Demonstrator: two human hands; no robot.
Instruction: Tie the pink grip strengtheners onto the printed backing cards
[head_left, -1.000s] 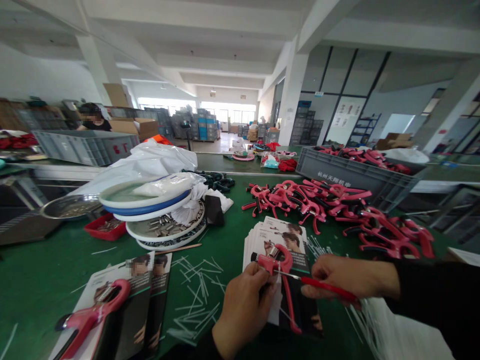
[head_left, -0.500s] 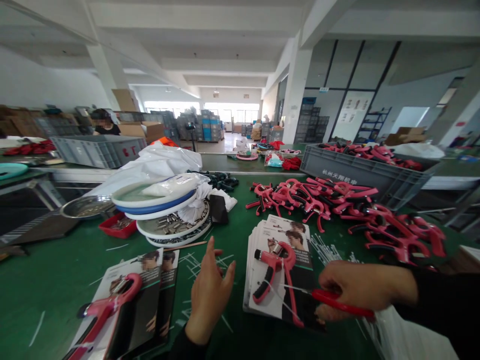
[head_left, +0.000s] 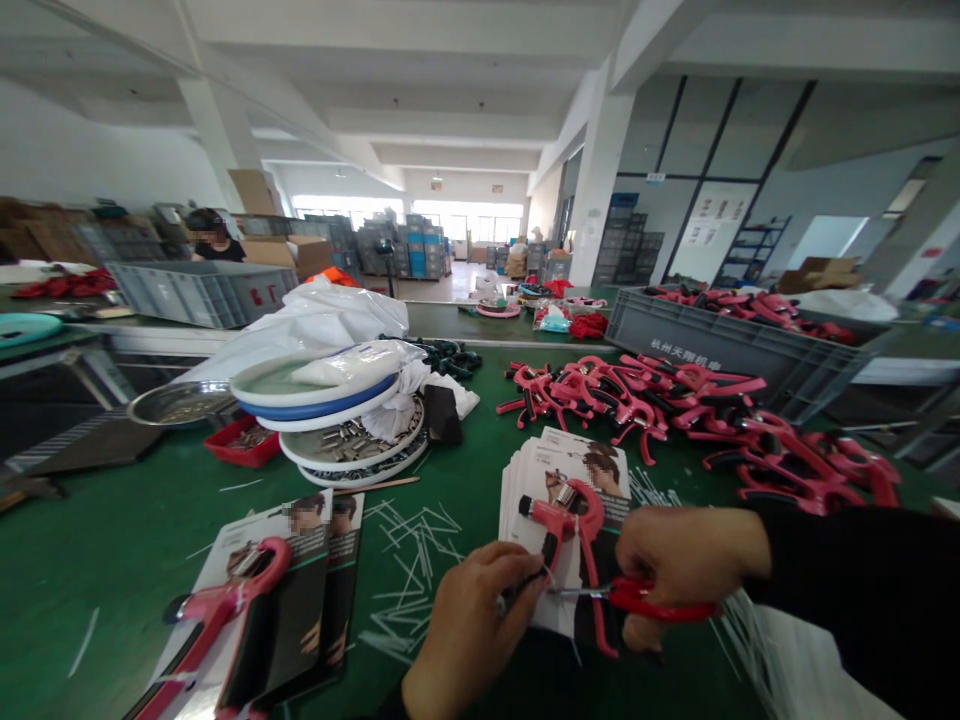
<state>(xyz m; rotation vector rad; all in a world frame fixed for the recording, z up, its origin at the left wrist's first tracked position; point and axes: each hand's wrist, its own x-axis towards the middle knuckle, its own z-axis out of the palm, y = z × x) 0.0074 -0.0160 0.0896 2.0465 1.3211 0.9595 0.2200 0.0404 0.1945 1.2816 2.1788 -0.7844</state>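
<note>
My left hand [head_left: 484,620] is closed around the black-padded handle of a pink hand grip strengthener [head_left: 589,500], its thumb and index finger meeting beside a thin white cable tie. The strengthener lies on the top card of a stack of printed backing cards [head_left: 517,490]. In my right hand [head_left: 675,560] is a pair of red-handled scissors [head_left: 637,595]. Their metal blades point left, across the strengthener's other handle, with the tips close to the tie and my left fingertips. Whether the blades touch the tie cannot be made out.
At the front left lies another pink hand grip [head_left: 244,590] on cards. Cut tie pieces [head_left: 409,560] litter the green table. A heap of pink hand grips [head_left: 637,395] lies before a grey crate [head_left: 720,345]. Stacked round trays [head_left: 315,400] stand left. A person [head_left: 217,240] is at the back left.
My left hand has moved right from above the table and closed on the hand grip's handle. The scissors have shifted slightly left to the tie. The view has tilted a little.
</note>
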